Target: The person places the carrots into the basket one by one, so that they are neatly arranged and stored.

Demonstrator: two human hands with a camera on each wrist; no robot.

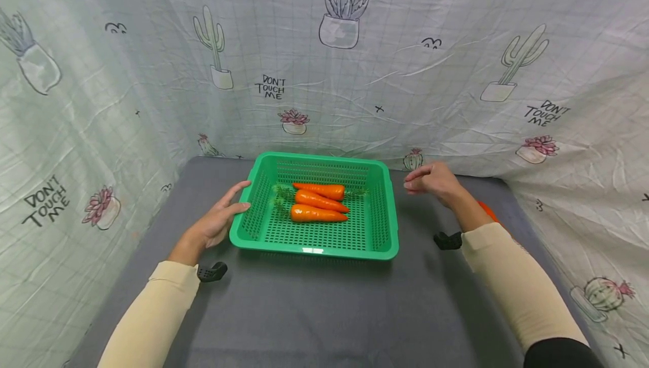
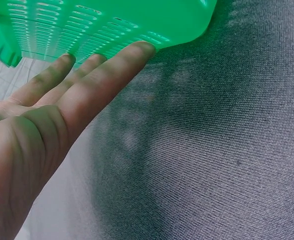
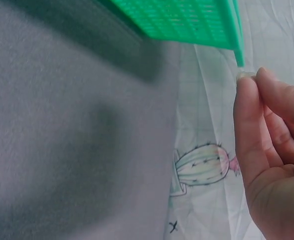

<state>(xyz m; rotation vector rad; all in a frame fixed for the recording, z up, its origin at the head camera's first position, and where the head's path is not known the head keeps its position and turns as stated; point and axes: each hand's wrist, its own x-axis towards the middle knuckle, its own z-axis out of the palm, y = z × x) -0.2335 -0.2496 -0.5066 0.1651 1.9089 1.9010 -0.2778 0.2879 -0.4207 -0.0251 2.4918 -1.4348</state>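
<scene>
My left hand [image 1: 215,224] lies flat and wide, its straight fingers [image 2: 104,70] touching the near-left wall of the green perforated plastic basket [image 1: 377,216]; my right hand [image 1: 436,182] hovers just off the basket's far-right corner, fingers loosely curled and holding nothing; between my hands, inside the basket, three orange carrots with green tops [image 1: 316,202] lie side by side; I judge I am bracing the basket, and the next move calls for my right hand to close on the rim; something orange [image 1: 485,209] peeks out behind my right wrist; under my hands spreads a grey cloth tabletop [image 1: 314,311]; beyond them hangs a pale cactus-printed sheet [image 1: 355,63].
</scene>
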